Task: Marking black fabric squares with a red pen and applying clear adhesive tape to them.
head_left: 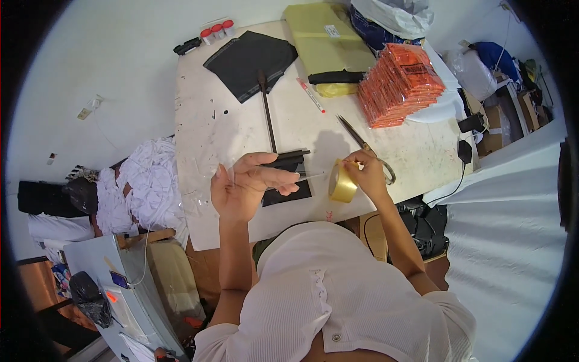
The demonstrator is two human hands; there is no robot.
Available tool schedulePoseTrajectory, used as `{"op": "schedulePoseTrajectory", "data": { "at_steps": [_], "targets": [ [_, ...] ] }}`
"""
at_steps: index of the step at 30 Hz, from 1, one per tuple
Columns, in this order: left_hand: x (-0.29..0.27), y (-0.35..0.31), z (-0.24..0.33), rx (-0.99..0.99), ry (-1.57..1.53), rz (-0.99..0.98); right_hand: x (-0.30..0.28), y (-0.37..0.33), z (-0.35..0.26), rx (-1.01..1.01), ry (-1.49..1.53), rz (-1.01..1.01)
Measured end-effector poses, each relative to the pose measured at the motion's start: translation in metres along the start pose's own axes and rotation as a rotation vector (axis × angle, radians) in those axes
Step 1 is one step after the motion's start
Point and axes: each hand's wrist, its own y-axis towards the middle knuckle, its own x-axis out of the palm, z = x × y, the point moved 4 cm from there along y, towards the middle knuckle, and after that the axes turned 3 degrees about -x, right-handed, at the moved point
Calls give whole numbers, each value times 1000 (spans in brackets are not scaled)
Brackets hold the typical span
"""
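My right hand (368, 172) grips a roll of yellowish packing tape (344, 188) by its upper rim, over the table's near side. A thin clear strip of tape (313, 175) stretches from the roll toward my left hand (250, 181). That hand is open, palm turned up, its fingers pointing at the roll and its thumb apart. The strip meets its fingertips; whether it sticks there I cannot tell. Below and behind the left fingers lies a flat black piece (295, 192), partly covered. A dark rod (267, 117) reaches away from it. Scissors (362, 140) lie beyond my right hand.
Orange packets in clear plastic (401, 84) are stacked on the right of the white table (208, 130). Black bags (250, 63), a yellow package (329, 39) and a red-and-white marker (311, 95) lie farther back. Red-capped containers (218, 31) stand at the far left edge.
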Motion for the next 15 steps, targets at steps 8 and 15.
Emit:
{"op": "schedulePoseTrajectory", "data": {
  "at_steps": [8,15],
  "targets": [
    [-10,-3,-2,-55,43,74,-6,-3,27,175,204,-37],
    [-14,-1,-11,-52,-23,60,-29,-8,65,336,266,167]
  ]
}}
